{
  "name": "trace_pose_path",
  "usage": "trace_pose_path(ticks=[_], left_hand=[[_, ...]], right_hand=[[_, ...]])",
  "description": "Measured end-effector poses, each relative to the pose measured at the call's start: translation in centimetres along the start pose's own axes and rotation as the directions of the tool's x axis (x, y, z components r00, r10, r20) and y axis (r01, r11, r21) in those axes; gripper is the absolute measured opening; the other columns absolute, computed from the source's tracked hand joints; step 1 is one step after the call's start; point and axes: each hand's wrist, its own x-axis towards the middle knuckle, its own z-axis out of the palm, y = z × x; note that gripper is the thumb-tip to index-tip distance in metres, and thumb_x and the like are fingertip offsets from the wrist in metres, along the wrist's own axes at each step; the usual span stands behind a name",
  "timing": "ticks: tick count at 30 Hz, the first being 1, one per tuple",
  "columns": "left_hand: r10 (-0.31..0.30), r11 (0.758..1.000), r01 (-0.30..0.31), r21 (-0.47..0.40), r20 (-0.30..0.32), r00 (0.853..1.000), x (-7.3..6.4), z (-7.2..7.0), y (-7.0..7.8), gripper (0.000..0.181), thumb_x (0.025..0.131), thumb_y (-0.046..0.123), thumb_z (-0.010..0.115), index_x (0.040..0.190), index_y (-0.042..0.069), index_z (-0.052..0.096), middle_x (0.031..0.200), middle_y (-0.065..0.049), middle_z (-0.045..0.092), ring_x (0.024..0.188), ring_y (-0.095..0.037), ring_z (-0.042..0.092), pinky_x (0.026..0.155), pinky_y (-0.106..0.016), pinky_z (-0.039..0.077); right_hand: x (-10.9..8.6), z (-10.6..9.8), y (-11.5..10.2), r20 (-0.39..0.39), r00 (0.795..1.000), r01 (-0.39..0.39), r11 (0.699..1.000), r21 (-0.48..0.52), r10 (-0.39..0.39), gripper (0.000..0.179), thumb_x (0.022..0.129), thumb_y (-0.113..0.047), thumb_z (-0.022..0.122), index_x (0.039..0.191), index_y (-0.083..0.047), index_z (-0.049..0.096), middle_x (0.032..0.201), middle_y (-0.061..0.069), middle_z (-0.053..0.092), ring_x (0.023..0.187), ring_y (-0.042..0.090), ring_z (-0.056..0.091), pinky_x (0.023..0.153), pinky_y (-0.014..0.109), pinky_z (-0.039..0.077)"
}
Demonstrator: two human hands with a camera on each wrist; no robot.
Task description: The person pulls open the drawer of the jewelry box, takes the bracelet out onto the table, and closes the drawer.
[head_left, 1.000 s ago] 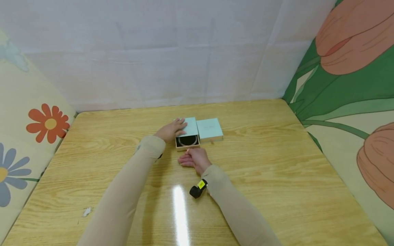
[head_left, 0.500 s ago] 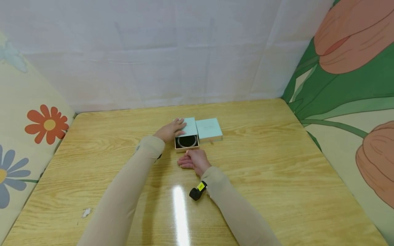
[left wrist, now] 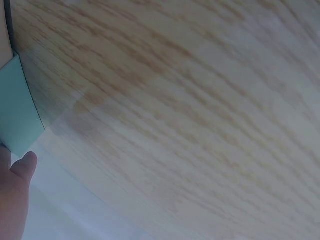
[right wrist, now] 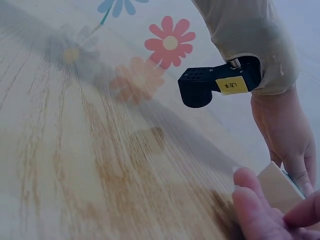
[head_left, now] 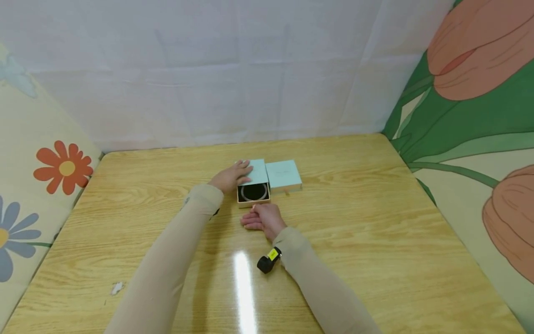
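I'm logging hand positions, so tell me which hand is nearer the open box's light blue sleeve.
The left hand: it rests on the light blue sleeve. The right hand is in front, at the drawer's near edge.

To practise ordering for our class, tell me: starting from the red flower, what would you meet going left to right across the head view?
Red flower, white mark on the table, left grip, part-open box, second pale blue box, upper painted tulip.
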Motion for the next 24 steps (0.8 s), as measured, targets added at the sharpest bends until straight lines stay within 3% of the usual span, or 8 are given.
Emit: trace_pose_path(ticks=[13,24], left_hand=[[0.001,1.000,0.000,-0.007,0.003,1.000,0.05,-0.03,-0.11,0.057,0.104,0.031,0.047,0.152,0.005,0.030,0.160,-0.016,0.017,0.147,-0.034,0.008,0.118,-0.048,0.011],[-0.007,1.000,0.007,-0.008,0.008,1.000,-0.03,-0.03,0.08,0.057,0.104,0.031,0.046,0.152,0.005,0.029,0.160,-0.015,0.016,0.147,-0.033,0.007,0.119,-0.048,0.011]], right_hand=[[-0.38,-0.04,-0.03,-0.003,1.000,-0.007,1.000,-0.029,0.007,0.022,0.097,0.000,0.045,0.103,0.013,0.061,0.078,0.015,0.070,0.066,0.019,0.071,0.060,0.029,0.059],[-0.49,-0.14,0.09,0.001,1.000,-0.015,0.999,-0.041,0.015,0.022,0.096,0.001,0.045,0.106,0.014,0.060,0.085,0.021,0.071,0.066,0.019,0.071,0.061,0.030,0.060]])
